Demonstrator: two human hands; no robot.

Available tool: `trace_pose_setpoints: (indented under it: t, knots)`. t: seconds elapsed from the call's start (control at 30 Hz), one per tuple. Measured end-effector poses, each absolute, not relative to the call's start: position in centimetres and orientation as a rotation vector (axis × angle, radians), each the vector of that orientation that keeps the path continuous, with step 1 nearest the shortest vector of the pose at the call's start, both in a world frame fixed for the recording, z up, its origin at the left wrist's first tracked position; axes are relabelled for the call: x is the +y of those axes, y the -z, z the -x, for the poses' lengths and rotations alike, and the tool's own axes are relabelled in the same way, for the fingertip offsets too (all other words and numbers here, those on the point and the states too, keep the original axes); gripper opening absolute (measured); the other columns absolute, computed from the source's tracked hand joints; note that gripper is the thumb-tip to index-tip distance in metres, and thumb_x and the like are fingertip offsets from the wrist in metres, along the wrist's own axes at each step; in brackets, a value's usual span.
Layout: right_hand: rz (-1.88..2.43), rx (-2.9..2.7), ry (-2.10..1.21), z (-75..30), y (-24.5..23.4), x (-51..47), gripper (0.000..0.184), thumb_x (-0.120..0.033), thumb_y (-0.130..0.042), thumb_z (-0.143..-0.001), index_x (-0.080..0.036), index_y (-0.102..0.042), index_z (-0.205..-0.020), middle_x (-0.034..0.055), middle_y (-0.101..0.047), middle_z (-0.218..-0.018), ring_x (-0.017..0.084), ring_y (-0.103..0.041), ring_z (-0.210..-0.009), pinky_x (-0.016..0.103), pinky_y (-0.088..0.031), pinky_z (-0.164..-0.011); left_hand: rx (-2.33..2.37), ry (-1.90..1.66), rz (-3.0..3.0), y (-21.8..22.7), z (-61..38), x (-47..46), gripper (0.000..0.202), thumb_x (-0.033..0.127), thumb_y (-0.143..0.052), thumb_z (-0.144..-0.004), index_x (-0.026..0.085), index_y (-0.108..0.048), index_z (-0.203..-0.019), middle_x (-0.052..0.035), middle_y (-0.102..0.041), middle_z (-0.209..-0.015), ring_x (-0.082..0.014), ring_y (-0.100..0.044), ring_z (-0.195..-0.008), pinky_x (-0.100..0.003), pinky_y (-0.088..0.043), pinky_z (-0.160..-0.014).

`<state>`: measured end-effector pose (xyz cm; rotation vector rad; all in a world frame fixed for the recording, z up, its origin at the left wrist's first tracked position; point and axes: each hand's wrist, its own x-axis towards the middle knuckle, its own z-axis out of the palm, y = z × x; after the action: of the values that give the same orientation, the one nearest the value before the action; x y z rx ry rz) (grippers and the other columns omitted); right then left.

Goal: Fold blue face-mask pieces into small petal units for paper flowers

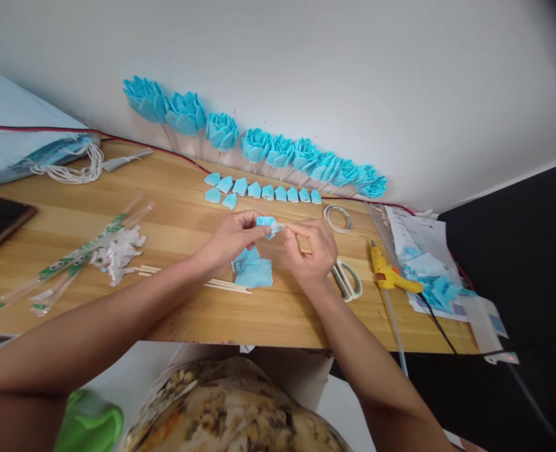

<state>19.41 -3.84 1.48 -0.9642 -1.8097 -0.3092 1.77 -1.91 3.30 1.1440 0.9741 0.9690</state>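
Note:
Between the fingertips of my left hand [233, 237] is a small folded blue fabric piece [265, 221]. Close on its right, my right hand [313, 251] is closed in a pinch at a thin whitish end that sticks out from the fabric; whether that is thread or a strip is too small to tell. On the wooden table just below lie flat blue fabric pieces [254, 272]. Thin wooden sticks [228, 286] pass under my left forearm. White-handled scissors [347, 280] lie beside my right wrist, partly hidden by it.
Blue fabric flowers [221, 130] on sticks lean along the wall, behind rows of folded blue petals [254, 190]. On the right are a wire coil [338, 218], a yellow glue gun [386, 270] and blue scraps [431, 279]. White scraps [118, 253] and a phone [0, 223] lie left.

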Motion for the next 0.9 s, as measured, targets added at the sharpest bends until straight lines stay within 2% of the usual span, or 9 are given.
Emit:
trace_pose_setpoints:
  t: [0.33,0.63,0.9]
  knots:
    - [0.895,-1.942,0.456,-19.4,-1.6,-3.7,0.021,-0.008,-0.065,-0.088,-0.024,-0.064,-0.101,0.0025,-0.071,-0.082,0.018,-0.064,-0.075,0.033,-0.049,-0.069,0.96,-0.97,-1.164,-3.4,-1.8,-2.1,0.024,0.031,-0.069,-0.074,0.018,-0.051,-0.064,0.0051,-0.045,-0.058,-0.0081,-0.041,-0.054,-0.024,-0.033,-0.054]
    - [0.884,-1.983,0.409,-19.1,-1.7,-3.9,0.019,-0.008,-0.064,-0.087,-0.023,-0.065,-0.098,0.0039,-0.072,-0.081,0.019,-0.063,-0.073,0.034,-0.049,-0.066,0.96,-1.0,-1.242,-2.7,-1.8,-1.8,0.023,0.033,-0.066,-0.073,0.019,-0.049,-0.066,0.005,-0.045,-0.061,-0.0087,-0.04,-0.057,-0.025,-0.031,-0.055]
    - [0.967,-1.979,0.294,-18.9,-1.9,-3.8,0.017,-0.012,-0.063,-0.089,-0.023,-0.066,-0.102,0.0054,-0.074,-0.087,0.021,-0.064,-0.079,0.036,-0.052,-0.072,1.034,-1.099,-1.439,-1.8,-2.0,-1.5,0.021,0.031,-0.063,-0.076,0.018,-0.05,-0.065,0.0048,-0.044,-0.062,-0.0097,-0.04,-0.061,-0.025,-0.031,-0.057]
